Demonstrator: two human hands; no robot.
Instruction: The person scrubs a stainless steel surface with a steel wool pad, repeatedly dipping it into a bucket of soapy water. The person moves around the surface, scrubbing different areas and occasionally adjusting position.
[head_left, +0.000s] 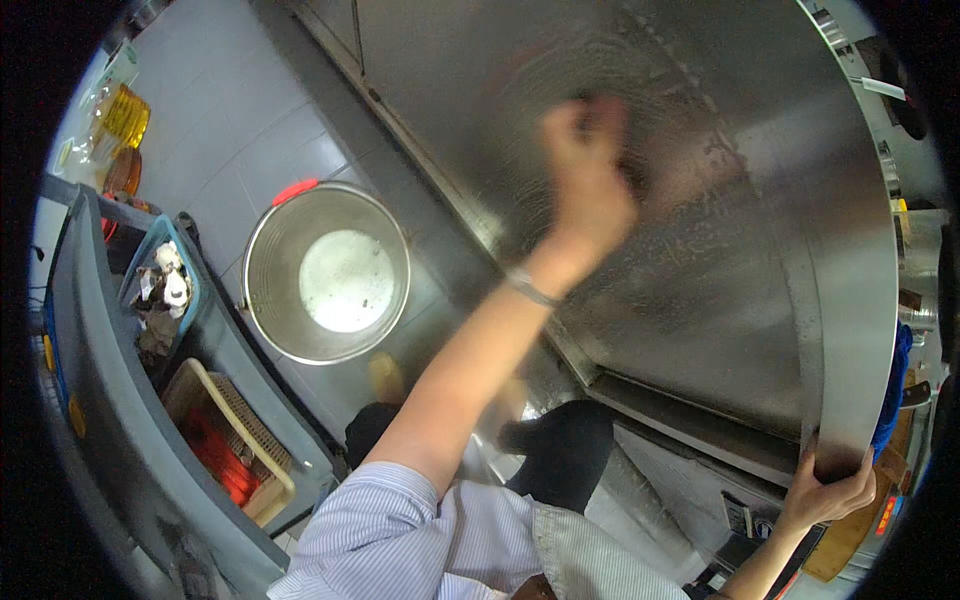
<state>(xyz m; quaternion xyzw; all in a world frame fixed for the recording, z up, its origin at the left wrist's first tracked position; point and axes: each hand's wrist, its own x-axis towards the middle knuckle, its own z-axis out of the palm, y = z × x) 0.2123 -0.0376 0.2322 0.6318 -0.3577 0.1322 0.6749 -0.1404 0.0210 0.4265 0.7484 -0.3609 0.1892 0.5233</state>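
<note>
My left hand (592, 180) is pressed to a broad stainless steel panel (697, 315), its fingers curled. Motion blur hides whether a small dark reddish thing is in the fingers. Wet, streaky marks spread over the steel around that hand. At lower right, my right hand (829, 487) grips the end of the steel rim (859, 330) along the panel's right side, thumb on one face and fingers on the other. A round metal bucket (259, 300) with a red grip on its rim stands on the floor to the left, whitish foamy liquid (346, 281) at its bottom.
A grey cart (97, 315) on the left carries a blue bin (196, 289) of crumpled waste and a beige basket (281, 480) with red contents. Bottles of yellow liquid (124, 116) stand behind. Beyond the rim lie a blue cloth (892, 397) and a wooden board (847, 544).
</note>
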